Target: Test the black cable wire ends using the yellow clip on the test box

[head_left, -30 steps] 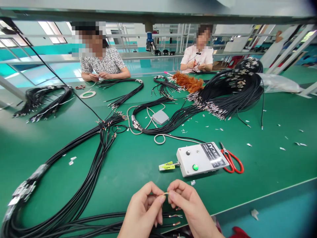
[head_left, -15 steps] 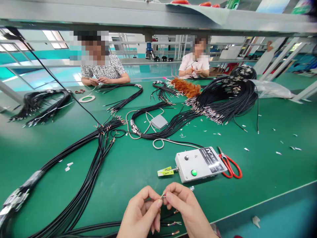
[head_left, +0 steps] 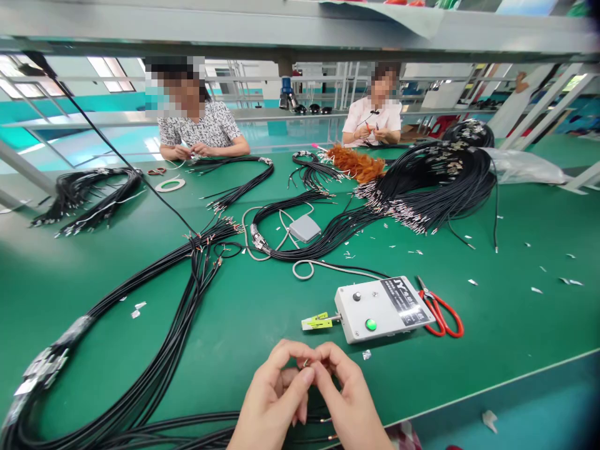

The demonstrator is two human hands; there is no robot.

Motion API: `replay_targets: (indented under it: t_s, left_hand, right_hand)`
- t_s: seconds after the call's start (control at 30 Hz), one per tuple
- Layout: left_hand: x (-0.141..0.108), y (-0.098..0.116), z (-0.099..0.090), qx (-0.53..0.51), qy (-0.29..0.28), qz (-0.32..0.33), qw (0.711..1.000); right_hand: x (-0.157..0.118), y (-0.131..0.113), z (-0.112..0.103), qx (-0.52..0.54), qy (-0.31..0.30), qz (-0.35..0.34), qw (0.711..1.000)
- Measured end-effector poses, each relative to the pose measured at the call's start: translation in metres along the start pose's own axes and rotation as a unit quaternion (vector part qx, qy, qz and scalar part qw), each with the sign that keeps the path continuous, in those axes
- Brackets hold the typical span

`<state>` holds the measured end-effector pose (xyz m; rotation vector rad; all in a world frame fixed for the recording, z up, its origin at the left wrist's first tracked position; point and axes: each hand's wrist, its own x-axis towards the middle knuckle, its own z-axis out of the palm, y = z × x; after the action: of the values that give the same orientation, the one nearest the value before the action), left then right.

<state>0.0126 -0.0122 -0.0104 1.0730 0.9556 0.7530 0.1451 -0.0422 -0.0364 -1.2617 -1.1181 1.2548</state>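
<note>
My left hand (head_left: 274, 394) and my right hand (head_left: 344, 390) meet at the near edge of the table, thumbs and fingertips pinched together. Between them shows a short bit of thin wire (head_left: 305, 362), pale green; most of it is hidden by the fingers. Under and beside the hands, black cables (head_left: 197, 422) run in from the left, a few bare copper ends poking out. Just beyond lies a white box-shaped machine (head_left: 370, 306) with a lit green button and a knob. A yellow-green clip (head_left: 317, 322) sits on the shaft at its left side.
Red-handled scissors (head_left: 443, 312) lie right of the machine. A grey pedal (head_left: 304, 229) with its cord rests mid-table. Bundled black cables (head_left: 435, 181) are heaped at the back right, others (head_left: 51, 369) curve along the left. Two people (head_left: 201, 128) work across the table (head_left: 492, 325).
My hands have drawn closer together, and the fingers now cover more of the wire. The whole view has shifted slightly.
</note>
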Motion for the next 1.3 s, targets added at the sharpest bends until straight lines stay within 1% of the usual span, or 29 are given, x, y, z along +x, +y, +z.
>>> replay_targets:
  t_s: [0.13, 0.23, 0.37, 0.47, 0.53, 0.57, 0.63, 0.67, 0.73, 0.8, 0.87, 0.93, 1.0, 1.03, 1.13, 1.2, 1.3]
  left_hand:
    - [0.006, -0.002, 0.003, -0.017, 0.037, -0.022, 0.999]
    - [0.005, -0.007, 0.003, 0.032, 0.056, -0.016, 0.998]
    - [0.0, -0.011, 0.001, 0.114, 0.089, 0.034, 0.989]
    - [0.001, -0.012, 0.001, 0.149, 0.113, 0.088, 0.978]
    - [0.002, -0.012, 0.002, 0.182, 0.121, 0.122, 0.968]
    - [0.003, -0.012, 0.001, 0.198, 0.121, 0.135, 0.963]
    - [0.003, -0.012, 0.001, 0.229, 0.113, 0.158, 0.954]
    - [0.003, -0.012, 0.0, 0.243, 0.104, 0.169, 0.949]
    - [0.003, -0.011, -0.002, 0.259, 0.079, 0.181, 0.945]
    - [0.004, -0.01, -0.004, 0.243, 0.054, 0.17, 0.953]
    - [0.008, -0.01, -0.005, 0.207, 0.054, 0.135, 0.967]
    - [0.014, -0.009, -0.007, 0.177, 0.077, 0.101, 0.976]
    - [0.02, -0.007, -0.009, 0.163, 0.1, 0.079, 0.978]
    - [0.024, -0.006, -0.01, 0.158, 0.107, 0.072, 0.979]
    - [0.033, -0.003, -0.014, 0.151, 0.118, 0.061, 0.98]
    - [0.038, -0.003, -0.015, 0.154, 0.122, 0.061, 0.979]
    - [0.044, -0.002, -0.015, 0.164, 0.131, 0.073, 0.975]
  right_hand:
    - [-0.001, -0.001, -0.007, -0.062, -0.006, -0.032, 0.998]
    - [-0.002, -0.006, -0.015, -0.131, -0.025, -0.048, 0.99]
    - [-0.003, -0.007, -0.023, -0.22, -0.037, -0.074, 0.972]
    - [-0.004, -0.005, -0.028, -0.254, -0.031, -0.077, 0.964]
    - [-0.005, -0.006, -0.031, -0.291, -0.017, -0.104, 0.951]
    - [-0.005, -0.009, -0.032, -0.319, -0.006, -0.133, 0.939]
    - [-0.004, -0.015, -0.033, -0.386, 0.008, -0.204, 0.9]
    - [-0.003, -0.019, -0.032, -0.42, 0.004, -0.238, 0.876]
    - [0.001, -0.025, -0.032, -0.477, -0.026, -0.292, 0.829]
    - [0.006, -0.029, -0.035, -0.514, -0.063, -0.324, 0.792]
    - [0.014, -0.033, -0.04, -0.534, -0.076, -0.341, 0.77]
    - [0.025, -0.037, -0.047, -0.55, -0.059, -0.34, 0.761]
    - [0.04, -0.041, -0.053, -0.585, -0.049, -0.308, 0.749]
    - [0.048, -0.044, -0.055, -0.605, -0.053, -0.286, 0.741]
    - [0.068, -0.048, -0.055, -0.646, -0.084, -0.237, 0.72]
    - [0.077, -0.048, -0.052, -0.654, -0.094, -0.231, 0.715]
    - [0.081, -0.045, -0.047, -0.665, -0.095, -0.219, 0.707]
